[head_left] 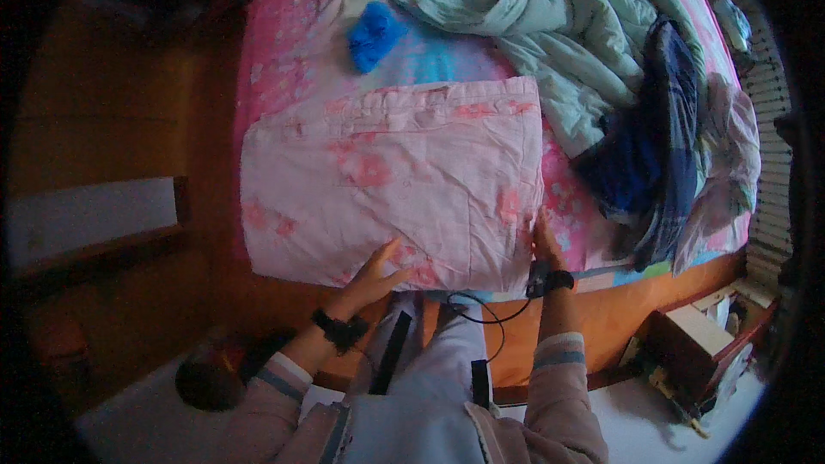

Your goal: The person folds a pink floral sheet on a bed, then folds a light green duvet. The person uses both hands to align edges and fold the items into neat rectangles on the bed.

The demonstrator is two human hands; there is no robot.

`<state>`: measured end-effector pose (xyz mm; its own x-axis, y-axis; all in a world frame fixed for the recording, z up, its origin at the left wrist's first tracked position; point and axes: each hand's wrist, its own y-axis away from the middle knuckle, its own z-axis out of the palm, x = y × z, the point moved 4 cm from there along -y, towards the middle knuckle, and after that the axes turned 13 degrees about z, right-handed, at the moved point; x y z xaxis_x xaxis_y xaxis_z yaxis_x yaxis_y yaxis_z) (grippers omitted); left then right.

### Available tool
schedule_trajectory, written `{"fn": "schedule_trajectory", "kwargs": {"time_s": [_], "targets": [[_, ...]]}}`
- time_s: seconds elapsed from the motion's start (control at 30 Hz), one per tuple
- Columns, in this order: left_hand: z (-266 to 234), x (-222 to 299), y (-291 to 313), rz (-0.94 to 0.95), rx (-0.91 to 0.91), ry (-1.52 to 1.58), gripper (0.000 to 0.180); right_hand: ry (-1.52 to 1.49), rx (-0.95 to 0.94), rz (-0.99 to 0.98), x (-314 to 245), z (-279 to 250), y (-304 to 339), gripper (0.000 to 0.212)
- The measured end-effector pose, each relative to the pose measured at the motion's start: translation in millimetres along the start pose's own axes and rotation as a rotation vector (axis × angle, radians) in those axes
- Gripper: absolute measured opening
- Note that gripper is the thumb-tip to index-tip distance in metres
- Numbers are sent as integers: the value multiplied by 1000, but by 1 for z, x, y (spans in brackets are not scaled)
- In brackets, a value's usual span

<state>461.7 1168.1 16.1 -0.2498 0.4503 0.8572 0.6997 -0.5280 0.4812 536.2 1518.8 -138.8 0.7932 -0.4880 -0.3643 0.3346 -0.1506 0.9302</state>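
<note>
A light pink cloth with coral flowers (391, 180), folded into a wide flat rectangle, lies on the near part of the bed. My left hand (375, 275) rests on its near edge, thumb and fingers spread apart. Along the cloth's right side is my right hand (546, 245), its fingers stretched out and touching or close beside the folded edge; some of those fingers are hard to make out. Neither hand grips anything that I can see. Both wrists wear black bands, and a thin black cable (494, 320) hangs by the right one.
A pink flowered sheet (288, 60) covers the bed. Farther back lie a fluffy blue item (375, 36) and a rumpled pale green quilt (550, 21). Dark blue plaid clothing (657, 146) is heaped at right. A wooden cabinet (700, 339) stands by the bed's near right corner.
</note>
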Motion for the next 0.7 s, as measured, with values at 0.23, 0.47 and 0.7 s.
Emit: {"fn": "schedule_trajectory", "kwargs": {"time_s": [0.23,0.47,0.7], "targets": [[-17,-81,61,-141,227,88,68,213,54,-451,-19,9,43,41],[-16,-107,97,-142,305,-50,66,510,265,-328,21,-50,17,43],[1,-92,86,-33,74,89,48,239,330,-216,67,-120,95,32]]}}
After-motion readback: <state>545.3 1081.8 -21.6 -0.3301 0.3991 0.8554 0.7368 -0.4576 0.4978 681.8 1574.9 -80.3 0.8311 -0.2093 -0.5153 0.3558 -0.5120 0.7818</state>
